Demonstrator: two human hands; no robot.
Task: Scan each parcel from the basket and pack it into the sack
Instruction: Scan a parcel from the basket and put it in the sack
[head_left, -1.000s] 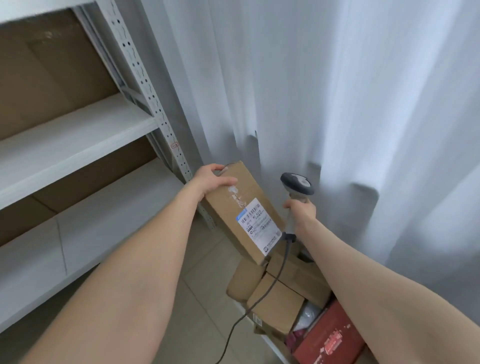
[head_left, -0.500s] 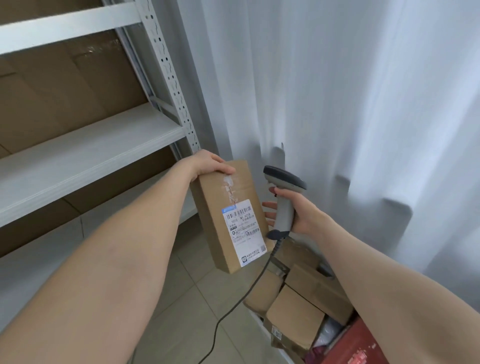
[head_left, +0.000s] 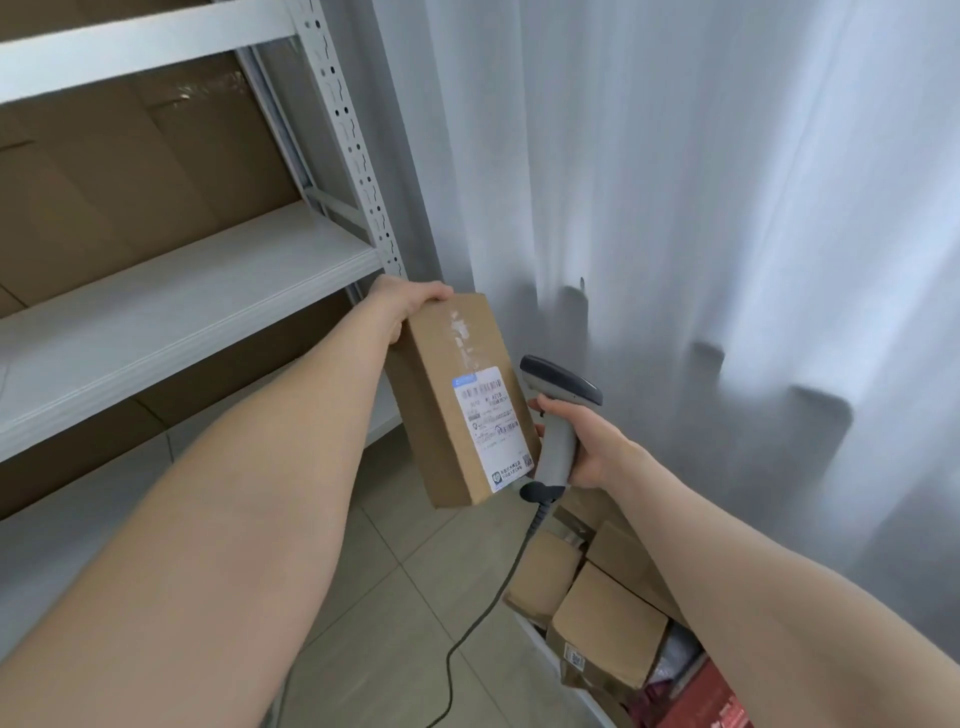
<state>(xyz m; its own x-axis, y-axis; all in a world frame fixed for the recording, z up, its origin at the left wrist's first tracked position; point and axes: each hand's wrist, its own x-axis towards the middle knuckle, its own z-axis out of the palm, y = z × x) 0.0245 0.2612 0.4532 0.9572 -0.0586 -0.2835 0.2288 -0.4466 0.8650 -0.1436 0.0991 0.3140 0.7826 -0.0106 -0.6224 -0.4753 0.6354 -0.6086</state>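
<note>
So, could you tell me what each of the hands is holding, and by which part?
The left hand grips the parcel by its top end; the right hand grips the scanner by its handle.

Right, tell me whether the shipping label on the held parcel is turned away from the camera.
No: the white label on the parcel that the left hand grips faces the camera, with its barcode showing.
</note>
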